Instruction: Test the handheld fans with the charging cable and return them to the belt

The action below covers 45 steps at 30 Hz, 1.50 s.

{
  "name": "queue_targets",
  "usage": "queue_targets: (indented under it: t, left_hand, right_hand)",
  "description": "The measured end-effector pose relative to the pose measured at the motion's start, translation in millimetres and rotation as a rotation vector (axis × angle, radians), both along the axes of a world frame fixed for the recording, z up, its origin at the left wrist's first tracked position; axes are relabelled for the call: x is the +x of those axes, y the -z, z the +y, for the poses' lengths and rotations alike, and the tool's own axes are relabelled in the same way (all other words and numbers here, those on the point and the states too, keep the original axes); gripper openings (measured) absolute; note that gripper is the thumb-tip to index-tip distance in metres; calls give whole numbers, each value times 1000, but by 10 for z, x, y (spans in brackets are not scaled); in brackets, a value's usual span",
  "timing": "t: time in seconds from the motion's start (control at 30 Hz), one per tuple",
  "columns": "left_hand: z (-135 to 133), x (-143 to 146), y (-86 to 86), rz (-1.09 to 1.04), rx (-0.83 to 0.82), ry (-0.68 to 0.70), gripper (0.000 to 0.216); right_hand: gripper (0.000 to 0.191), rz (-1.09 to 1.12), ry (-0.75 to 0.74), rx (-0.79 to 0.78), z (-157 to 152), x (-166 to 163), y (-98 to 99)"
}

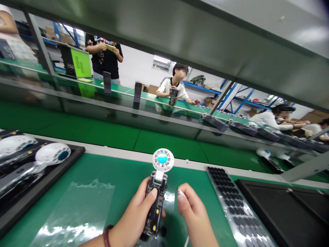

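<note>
Head view: left hand (136,212), fingers wrapped, holds mini fan (157,207); right hand (191,209) fingers pinch white bit (181,192); tray (46,181) holds fans (52,153).

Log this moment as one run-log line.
left hand: gripping handheld fan by handle | right hand: pinching small white piece | nearby: plastic bag, fan tray, pad sheet

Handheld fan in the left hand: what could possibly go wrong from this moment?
1. The left hand grips the handheld fan only by its see-through handle, head up above the green table; a slip could drop it.
2. The small white part pinched in the right hand is tiny; if dropped, it might be lost beside the sheet of dark round pads.
</note>
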<state>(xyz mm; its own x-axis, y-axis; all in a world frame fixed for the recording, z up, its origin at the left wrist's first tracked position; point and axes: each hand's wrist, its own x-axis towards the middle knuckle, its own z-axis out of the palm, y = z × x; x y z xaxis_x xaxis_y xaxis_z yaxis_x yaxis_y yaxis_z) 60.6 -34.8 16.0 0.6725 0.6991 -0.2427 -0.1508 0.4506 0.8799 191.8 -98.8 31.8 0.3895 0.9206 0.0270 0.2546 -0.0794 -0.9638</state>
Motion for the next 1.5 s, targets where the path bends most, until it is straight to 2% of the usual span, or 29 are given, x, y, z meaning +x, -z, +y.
queue_targets:
  t: [0.07, 0.13, 0.2, 0.4, 0.57, 0.63, 0.77, 0.87, 0.97, 1.03, 1.27, 1.5]
  left_hand:
    - [3, -3, 32, -13, -7, -6, 52]
    - [5, -4, 81, -10, 38, -43, 52]
    - [6, 1, 134, 26, 132, -84, 49]
    - [-27, 30, 191, 160, 364, -43, 46]
    - [-68, 15, 146, 207, 457, -21, 46]
    - [-57, 13, 128, 186, 417, -38, 44]
    - [15, 32, 89, 46, 103, 21, 45]
    - [73, 45, 85, -16, -24, 21, 41]
    - [103, 44, 101, -33, -84, -34, 33]
    - [104, 37, 102, -49, -102, -44, 31]
    - [51, 21, 37, -73, -92, -24, 34]
    - [51, 13, 37, -48, -33, 28, 40]
  right_hand:
    - [28, 127, 52, -59, 24, -7, 22]
    - [45, 223, 78, -131, 46, -35, 41]
    - [51, 288, 57, -171, 62, -77, 56]
    - [40, 439, 11, -148, 76, -164, 63]
    - [36, 410, 29, -142, 85, -191, 83]
    - [38, 413, 27, -129, 94, -197, 103]
    - [49, 437, -16, -115, 90, -149, 122]
    - [46, 333, 18, -110, 57, -52, 103]
    - [46, 71, 19, -143, 29, 25, 81]
    - [39, -87, -25, -148, 25, 32, 75]
    - [29, -392, -100, -65, 39, -40, 82]
    - [27, -551, -146, -40, 36, -6, 107]
